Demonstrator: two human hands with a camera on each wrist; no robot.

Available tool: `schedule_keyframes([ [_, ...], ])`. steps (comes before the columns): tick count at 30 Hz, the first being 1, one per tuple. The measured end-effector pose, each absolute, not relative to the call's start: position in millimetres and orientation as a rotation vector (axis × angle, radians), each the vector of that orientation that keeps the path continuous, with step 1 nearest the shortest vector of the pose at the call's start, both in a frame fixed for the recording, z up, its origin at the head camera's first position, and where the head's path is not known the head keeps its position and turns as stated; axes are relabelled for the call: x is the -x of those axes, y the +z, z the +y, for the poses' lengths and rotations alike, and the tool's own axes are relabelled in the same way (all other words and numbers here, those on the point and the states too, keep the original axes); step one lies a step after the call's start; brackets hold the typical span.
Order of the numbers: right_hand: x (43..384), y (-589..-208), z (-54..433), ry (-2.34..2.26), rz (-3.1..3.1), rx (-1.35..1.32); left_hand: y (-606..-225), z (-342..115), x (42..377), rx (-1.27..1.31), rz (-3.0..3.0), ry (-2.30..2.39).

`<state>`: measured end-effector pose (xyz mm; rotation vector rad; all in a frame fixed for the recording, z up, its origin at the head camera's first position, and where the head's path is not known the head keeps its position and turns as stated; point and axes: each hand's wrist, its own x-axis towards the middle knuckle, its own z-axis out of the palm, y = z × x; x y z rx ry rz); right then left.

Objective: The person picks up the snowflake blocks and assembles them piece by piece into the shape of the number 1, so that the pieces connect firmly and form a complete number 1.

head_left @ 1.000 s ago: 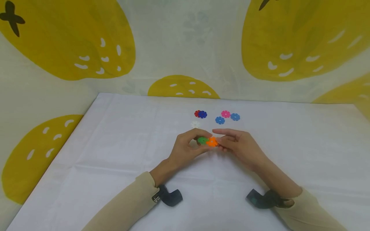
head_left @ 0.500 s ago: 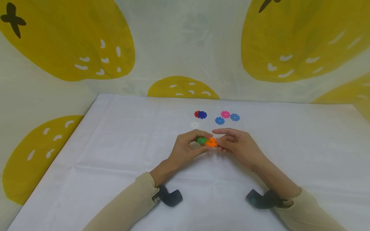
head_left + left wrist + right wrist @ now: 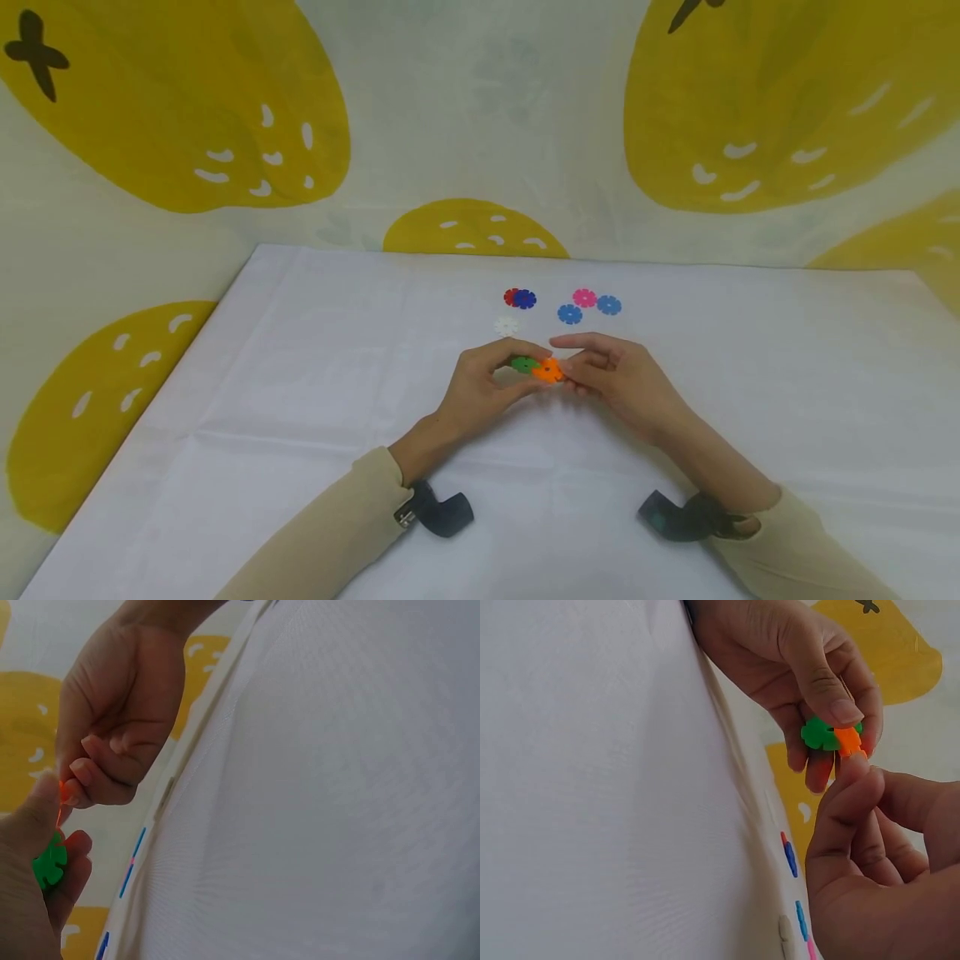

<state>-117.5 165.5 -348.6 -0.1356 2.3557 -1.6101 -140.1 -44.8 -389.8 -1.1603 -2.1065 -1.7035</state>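
Two notched plastic snowflake discs are held up between the hands, over the white tabletop. The green disc (image 3: 523,365) joins the orange disc (image 3: 550,371) at its edge, and the two overlap in the right wrist view. My left hand (image 3: 480,390) grips the pair, thumb on the near side and fingers behind. At the orange disc's right edge, my right hand (image 3: 630,385) pinches it between thumb and fingertips, its index finger stretched out above. Part of the green disc (image 3: 820,735) is hidden by the left hand's thumb and fingers.
Beyond the hands lie a white disc (image 3: 506,326), a red disc (image 3: 512,297) partly under a dark blue disc (image 3: 526,299), a pink disc (image 3: 584,297) and two light blue discs (image 3: 570,314). A patterned cloth (image 3: 487,125) hangs behind the table.
The green and orange discs have tilted slightly between the fingers, the green one now looking flatter. Both hands stay in nearly the same place.
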Motion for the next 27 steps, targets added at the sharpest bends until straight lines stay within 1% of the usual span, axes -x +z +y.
schedule_keyframes([
  [6, 121, -344, 168, -1.495, 2.46, 0.165, -393, -47, 142, 1.132, -2.095, -1.686],
  [8, 122, -342, 170, -1.484, 2.478, 0.164, -388, -47, 139, 1.117, -2.096, -1.683],
  [17, 125, -329, 191, -1.418, 2.58, 0.061, -392, -44, 139, 1.093, -2.113, -1.739],
  [22, 125, -336, 204, -1.367, 2.682, -0.015, -393, -43, 139, 1.101, -2.111, -1.742],
  [27, 126, -349, 209, -1.298, 2.717, 0.002, -393, -43, 140, 1.084, -2.135, -1.733],
])
